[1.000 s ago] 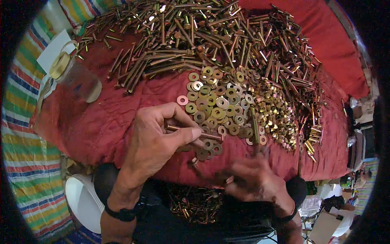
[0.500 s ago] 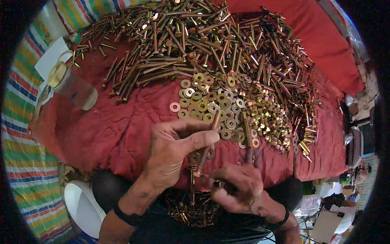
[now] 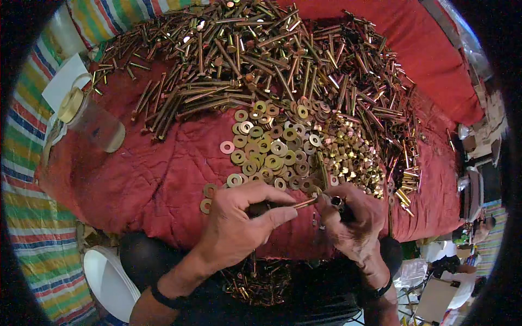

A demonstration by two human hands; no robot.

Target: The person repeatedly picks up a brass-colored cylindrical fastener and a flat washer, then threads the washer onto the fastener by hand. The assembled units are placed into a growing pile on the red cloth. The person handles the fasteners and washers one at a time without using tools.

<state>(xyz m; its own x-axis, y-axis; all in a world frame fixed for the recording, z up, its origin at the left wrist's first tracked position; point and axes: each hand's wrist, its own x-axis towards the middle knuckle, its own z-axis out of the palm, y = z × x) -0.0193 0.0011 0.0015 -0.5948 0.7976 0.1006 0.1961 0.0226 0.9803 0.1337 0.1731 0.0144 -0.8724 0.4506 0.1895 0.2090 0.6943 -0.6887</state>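
My left hand [image 3: 239, 225] pinches a brass-coloured bolt [image 3: 304, 203] by its head end, holding it level over the near edge of the red cloth [image 3: 157, 179]. At the bolt's threaded tip, my right hand [image 3: 356, 220] has its fingers closed on a small dark piece, too small to tell apart. Just beyond both hands lies a heap of flat washers [image 3: 266, 149], with a heap of small nuts [image 3: 353, 157] to its right. A broad pile of long bolts [image 3: 261, 60] covers the far part of the cloth.
A clear plastic jar with a yellow lid [image 3: 89, 122] lies on its side at the left. Striped fabric [image 3: 27, 179] borders the cloth on the left. A white round container [image 3: 109, 282] sits below left. Finished bolts fill a dark container [image 3: 255, 282] under my hands.
Both hands have risen from the lap area to the cloth's near edge and come together. The bolt in my left hand now points right, into my right hand's fingers.
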